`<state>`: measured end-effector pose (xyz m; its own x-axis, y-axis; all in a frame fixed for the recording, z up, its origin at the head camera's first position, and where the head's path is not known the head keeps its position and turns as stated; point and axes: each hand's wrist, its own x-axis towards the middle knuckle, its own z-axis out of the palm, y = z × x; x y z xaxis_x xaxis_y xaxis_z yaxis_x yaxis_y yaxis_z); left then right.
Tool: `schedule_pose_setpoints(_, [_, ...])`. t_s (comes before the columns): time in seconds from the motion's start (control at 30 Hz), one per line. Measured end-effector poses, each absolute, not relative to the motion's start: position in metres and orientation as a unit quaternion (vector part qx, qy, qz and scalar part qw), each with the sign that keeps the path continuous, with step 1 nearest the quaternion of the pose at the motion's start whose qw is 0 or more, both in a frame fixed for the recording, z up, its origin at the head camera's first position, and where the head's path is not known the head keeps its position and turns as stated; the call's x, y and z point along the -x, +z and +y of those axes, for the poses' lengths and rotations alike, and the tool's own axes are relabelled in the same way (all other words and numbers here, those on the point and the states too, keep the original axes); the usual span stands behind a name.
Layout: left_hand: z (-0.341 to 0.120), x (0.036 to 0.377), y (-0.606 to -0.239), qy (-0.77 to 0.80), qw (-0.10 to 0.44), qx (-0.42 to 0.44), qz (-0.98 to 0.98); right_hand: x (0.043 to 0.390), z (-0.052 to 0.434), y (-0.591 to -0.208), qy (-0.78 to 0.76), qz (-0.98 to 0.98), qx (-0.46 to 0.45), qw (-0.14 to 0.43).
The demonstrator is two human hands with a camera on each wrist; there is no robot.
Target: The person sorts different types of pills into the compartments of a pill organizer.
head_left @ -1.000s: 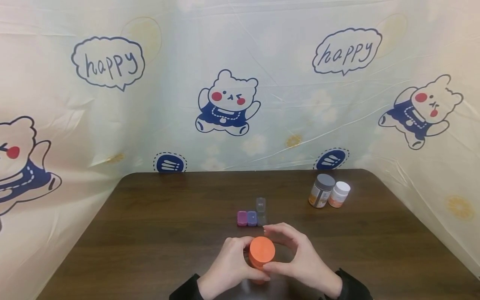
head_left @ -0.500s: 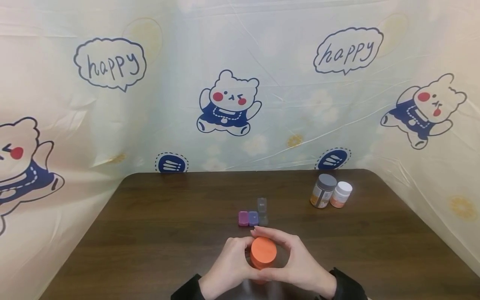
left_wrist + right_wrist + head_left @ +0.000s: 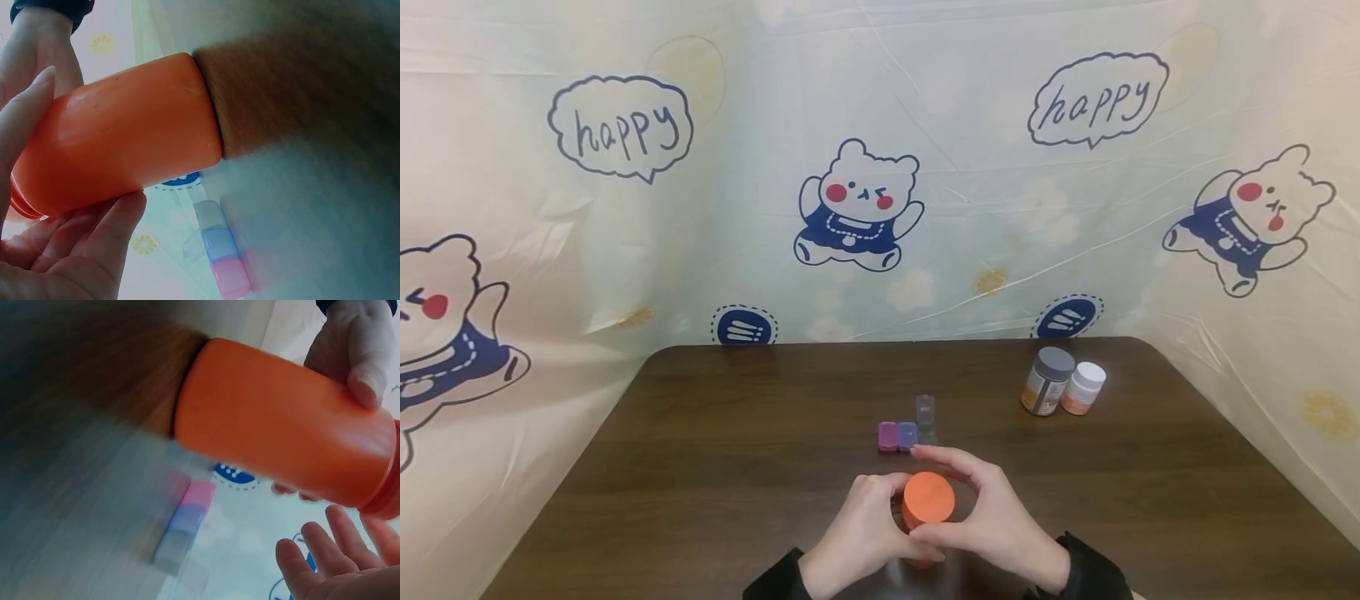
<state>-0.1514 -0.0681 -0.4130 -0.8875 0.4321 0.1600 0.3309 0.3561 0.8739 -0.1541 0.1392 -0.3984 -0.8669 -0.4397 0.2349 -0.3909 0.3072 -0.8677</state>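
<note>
The orange bottle (image 3: 144,134) stands upright on the near part of the table (image 3: 737,467), just nearer than the pill box (image 3: 897,437). The left hand (image 3: 859,525) grips its body; the right hand (image 3: 1000,517) arches wide around the lid (image 3: 928,496), forefinger apart from the far side. Twisting against a loose left grip could turn the whole bottle; a sideways push might tip it toward the pill box.

A dark brown table (image 3: 737,458) fills the lower part of the head view. On it stand an orange bottle (image 3: 125,134) at bottom centre, a pillbox (image 3: 898,437) (pink, blue and grey, its grey lid (image 3: 926,408) open) just above, and a grey-capped jar (image 3: 1047,388) beside a white-capped bottle (image 3: 1083,390) at right.
</note>
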Motion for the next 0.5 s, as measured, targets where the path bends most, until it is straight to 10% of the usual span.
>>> schedule_pose_setpoints(0.5, [-0.067,0.152,-0.413,0.514,0.053,-0.23,0.825,0.15,0.157,-0.398,-0.512,0.804,0.302,0.018])
